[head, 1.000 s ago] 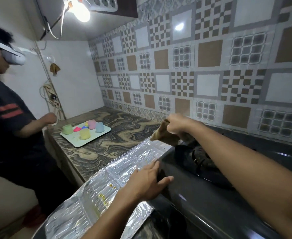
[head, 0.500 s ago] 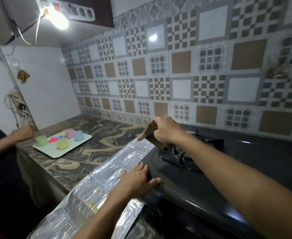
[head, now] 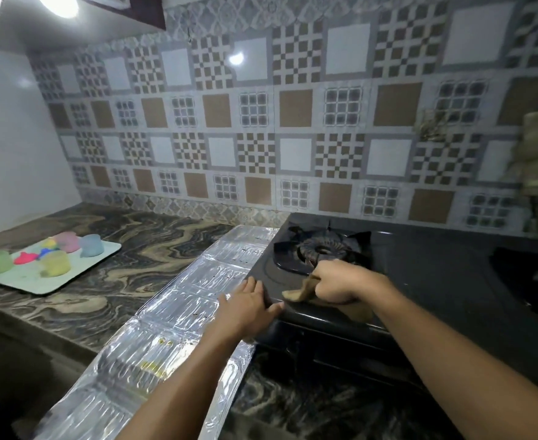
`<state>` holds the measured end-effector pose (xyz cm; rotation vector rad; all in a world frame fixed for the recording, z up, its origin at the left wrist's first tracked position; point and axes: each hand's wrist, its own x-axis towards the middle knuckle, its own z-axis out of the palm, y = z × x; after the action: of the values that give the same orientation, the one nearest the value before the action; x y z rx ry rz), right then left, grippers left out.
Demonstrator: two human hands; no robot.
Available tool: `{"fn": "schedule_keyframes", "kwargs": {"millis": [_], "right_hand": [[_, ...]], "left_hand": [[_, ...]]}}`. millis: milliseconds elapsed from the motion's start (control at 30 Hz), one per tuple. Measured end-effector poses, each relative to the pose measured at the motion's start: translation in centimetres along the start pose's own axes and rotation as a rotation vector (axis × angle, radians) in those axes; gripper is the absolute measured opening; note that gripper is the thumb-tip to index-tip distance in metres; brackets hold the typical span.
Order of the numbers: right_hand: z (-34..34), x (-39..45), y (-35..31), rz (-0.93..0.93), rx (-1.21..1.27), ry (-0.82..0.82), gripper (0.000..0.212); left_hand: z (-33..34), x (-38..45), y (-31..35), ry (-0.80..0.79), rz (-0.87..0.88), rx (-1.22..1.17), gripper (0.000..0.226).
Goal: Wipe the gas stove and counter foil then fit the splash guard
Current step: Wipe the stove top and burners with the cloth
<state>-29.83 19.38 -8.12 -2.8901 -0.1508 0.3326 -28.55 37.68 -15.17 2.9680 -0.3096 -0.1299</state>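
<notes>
— Since half a second back, the right hand (head: 340,282) has dropped from above the burner (head: 323,249) to the front left corner of the gas stove (head: 436,281), hasn't it?

— Yes, and it is fisted tight around a tan cloth (head: 299,292), pressing it flat on the black top just in front of the burner grate.

— And the left hand (head: 248,304)?

— Fingers spread and nearly flat, holding nothing. The palm rests at the stove's left edge, thumb lying along the front rim, fingertips on the top, the heel over the foil.

— Where does the counter foil (head: 178,315) lie?

— In a long silver strip on the marbled counter (head: 109,300), tight against the stove's left side, with yellowish spots near its near end.

— Anything else about?

— A pale tray (head: 80,274) of coloured cups (head: 55,263) sits well to the left; patterned tiles (head: 293,154) back the counter.
</notes>
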Motion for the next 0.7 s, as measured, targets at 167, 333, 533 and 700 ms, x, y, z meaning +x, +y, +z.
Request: {"fn": "schedule_keyframes", "kwargs": {"millis": [167,333,533,700], "right_hand": [[-1.6,-3.2,4.9,0.205,0.263,0.312,0.037],[-0.8,-4.4,8.0,0.458,0.226,0.536,0.038],[5.4,-2.9,4.4,0.484,0.205,0.461,0.039],[7.1,-1.7,-1.6,0.335,0.219,0.445,0.041]], "left_hand": [[0.9,-0.1,0.0,0.015,-0.009,-0.006,0.088],[1.0,-0.3,-0.2,0.011,0.023,-0.041,0.088],[1.0,-0.1,-0.6,0.004,0.047,-0.057,0.089],[1.2,0.1,-0.7,0.001,0.058,-0.075,0.084]]}}
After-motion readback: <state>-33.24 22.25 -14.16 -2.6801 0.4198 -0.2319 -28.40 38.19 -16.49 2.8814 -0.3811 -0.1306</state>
